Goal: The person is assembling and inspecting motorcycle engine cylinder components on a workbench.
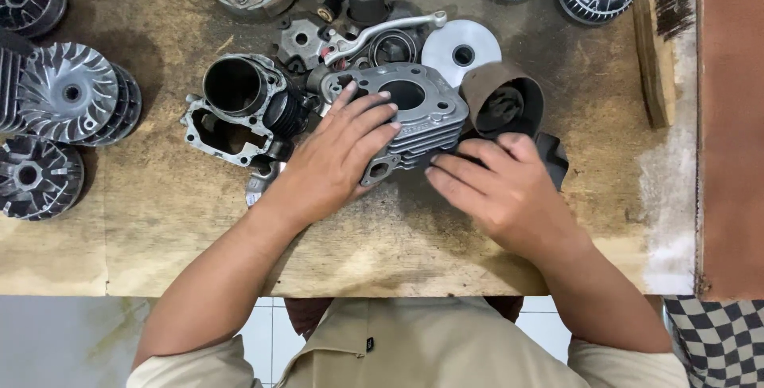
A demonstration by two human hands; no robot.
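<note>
A grey finned cylinder block (410, 113) lies toward the middle of the bench (159, 221), well in from its near edge. It is dull cast metal with a round bore on top, stacked cooling fins down its side and small bolt holes at the corners. The left hand (338, 157) rests on its left part, fingers spread flat. The right hand (501, 185) touches its right lower side, fingers loosely curled, gripping nothing firmly. A dark cylinder (239, 89) lies just beside it.
</note>
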